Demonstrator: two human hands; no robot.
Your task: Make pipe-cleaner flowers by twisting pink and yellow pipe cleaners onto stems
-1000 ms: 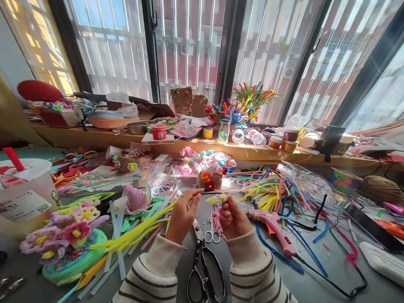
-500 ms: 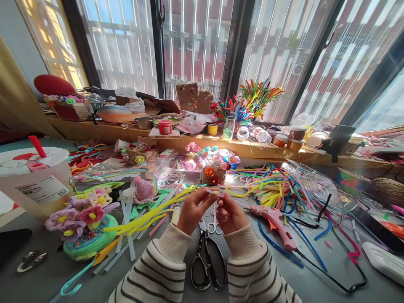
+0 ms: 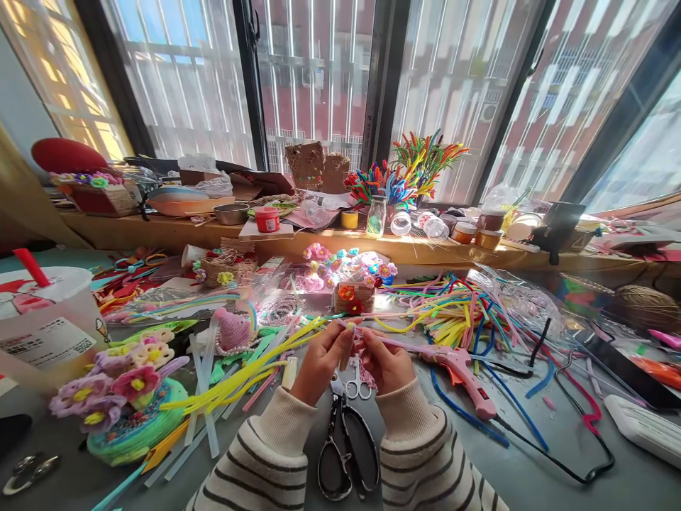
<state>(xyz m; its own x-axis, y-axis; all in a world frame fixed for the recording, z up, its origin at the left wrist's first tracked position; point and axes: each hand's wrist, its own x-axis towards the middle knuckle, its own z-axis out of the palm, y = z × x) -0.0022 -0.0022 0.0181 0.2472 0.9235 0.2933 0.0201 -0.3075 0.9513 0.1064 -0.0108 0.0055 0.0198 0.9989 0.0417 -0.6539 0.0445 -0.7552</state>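
Note:
My left hand (image 3: 324, 362) and my right hand (image 3: 388, 360) meet at the middle of the desk, fingertips pinched close together. Between them runs a thin lilac-pink pipe cleaner (image 3: 401, 345), its tail trailing right past my right hand toward the pink glue gun (image 3: 462, 367). A small yellow bit (image 3: 350, 326) shows at my left fingertips; fingers partly hide how it joins the pipe cleaner. Below my wrists lie large black-handled scissors (image 3: 348, 451), and small white-handled scissors (image 3: 358, 388) sit just beneath my hands.
Yellow pipe cleaners (image 3: 250, 365) and clear glue sticks (image 3: 205, 387) lie left, beside a green pot of fuzzy flowers (image 3: 135, 419) and a drink cup (image 3: 47, 330). A coloured pipe-cleaner heap (image 3: 457, 319) and a phone (image 3: 628, 369) are right. A cluttered sill (image 3: 298, 248) runs behind.
The view has shifted slightly, so the desk things appear further left. My hands have turned a little at the fingertips, and more of the pipe cleaner's tail shows to the right.

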